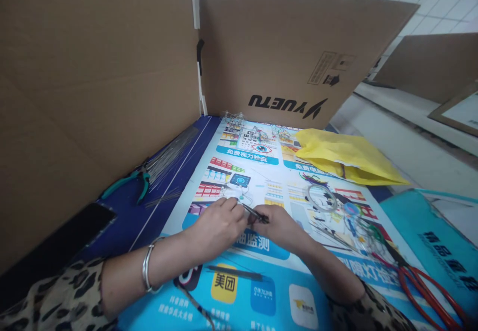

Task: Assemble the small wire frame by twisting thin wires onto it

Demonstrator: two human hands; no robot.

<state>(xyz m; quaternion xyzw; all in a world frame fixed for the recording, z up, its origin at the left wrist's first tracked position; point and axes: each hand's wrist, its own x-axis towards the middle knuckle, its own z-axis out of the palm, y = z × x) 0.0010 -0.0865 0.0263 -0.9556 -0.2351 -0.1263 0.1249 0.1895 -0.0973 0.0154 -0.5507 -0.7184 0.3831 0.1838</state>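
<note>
My left hand (226,224) is closed in front of me, fingertips pinched together; what they hold is hidden. Beside it, my right hand (278,226) is closed around a slim dark tool (257,214), whose narrow end points at my left fingertips. The tool's exact kind is too small to make out. Just nearer to me lies a bundle of thin dark wires (235,273) on the printed poster sheet (209,316).
Teal-handled pliers (144,179) and long thin wires (168,154) lie at left against a cardboard wall (93,72). On the right are a wire coil (321,197), red-handled scissors (425,291), a yellow bag (347,154) and a teal bag (429,231). Twisted wire pieces (233,118) sit at the back.
</note>
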